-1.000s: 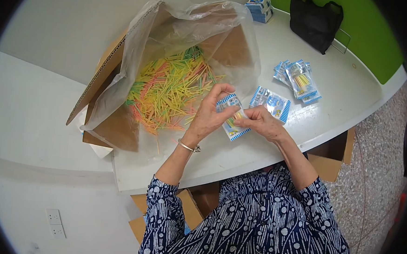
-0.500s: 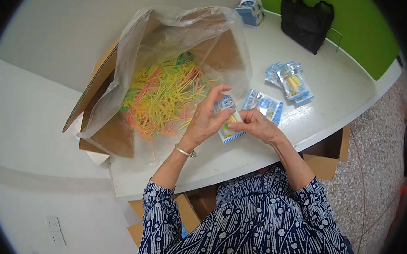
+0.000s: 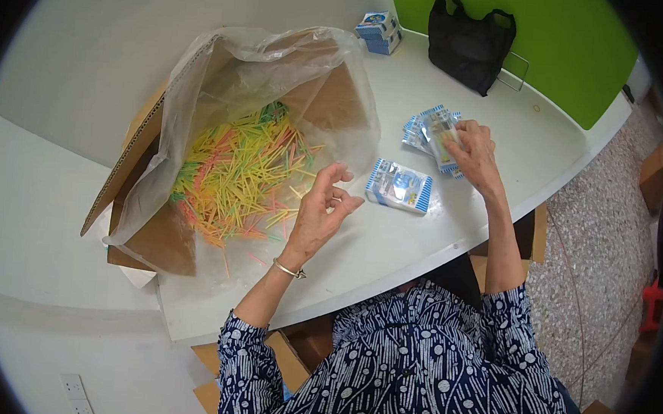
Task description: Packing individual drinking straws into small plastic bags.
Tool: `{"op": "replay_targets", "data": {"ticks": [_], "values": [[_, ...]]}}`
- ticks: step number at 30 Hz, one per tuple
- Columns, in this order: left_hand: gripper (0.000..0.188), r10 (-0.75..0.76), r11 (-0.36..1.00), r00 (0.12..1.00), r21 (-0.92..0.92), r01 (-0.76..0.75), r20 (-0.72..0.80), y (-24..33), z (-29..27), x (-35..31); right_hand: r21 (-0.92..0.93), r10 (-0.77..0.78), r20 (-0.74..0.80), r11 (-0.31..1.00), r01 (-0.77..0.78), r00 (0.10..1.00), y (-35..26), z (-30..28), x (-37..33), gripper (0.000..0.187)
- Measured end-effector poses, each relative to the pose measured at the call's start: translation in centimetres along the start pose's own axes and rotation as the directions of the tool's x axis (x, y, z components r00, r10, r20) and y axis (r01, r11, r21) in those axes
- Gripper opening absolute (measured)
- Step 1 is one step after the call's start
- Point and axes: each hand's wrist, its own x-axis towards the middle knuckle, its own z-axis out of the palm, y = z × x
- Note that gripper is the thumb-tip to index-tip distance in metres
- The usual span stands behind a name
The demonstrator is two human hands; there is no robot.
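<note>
My right hand [image 3: 474, 156] grips a small clear packet [image 3: 441, 135] with blue-and-white edges and yellowish contents, at the top of an overlapping pile of similar packets [image 3: 414, 132]. Its thumb lies across the packet's face. My left hand [image 3: 322, 212] hovers over the table with nothing in it, fingers bent and apart from the thumb. Between the two hands lies a stack of flat blue-and-white packets [image 3: 399, 186]. Left of my left hand, a heap of thin yellow, green and pink sticks [image 3: 246, 175] fills part of a tipped box lined with clear plastic [image 3: 359, 121].
The cardboard box flap [image 3: 134, 145] rises on the left against the wall. Blue-and-white small boxes [image 3: 378, 33] stand stacked at the back, near a black bag [image 3: 470, 45] by a green panel [image 3: 561, 54]. Open cartons [image 3: 288, 356] sit below the white table's [image 3: 327, 283] front edge.
My right hand has carried the packet from beside my left hand over to the pile on the right. My left hand has let go of it. The view has shifted slightly.
</note>
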Motion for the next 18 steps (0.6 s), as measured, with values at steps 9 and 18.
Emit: {"op": "replay_targets", "data": {"ticks": [9, 18], "values": [[0.053, -0.035, 0.999, 0.999, 0.006, 0.035, -0.037, -0.4, -1.0, -0.7, -0.474, -0.202, -0.234, 0.878, 0.07, 0.951, -2.9, 2.7, -1.7, 0.044], [0.047, -0.023, 0.999, 0.999, 0.029, 0.024, -0.034, 0.1, -0.3, -0.8, -0.242, -0.4, 0.128, 0.875, 0.42, 0.908, -2.9, 6.8, -3.9, 0.017]]}}
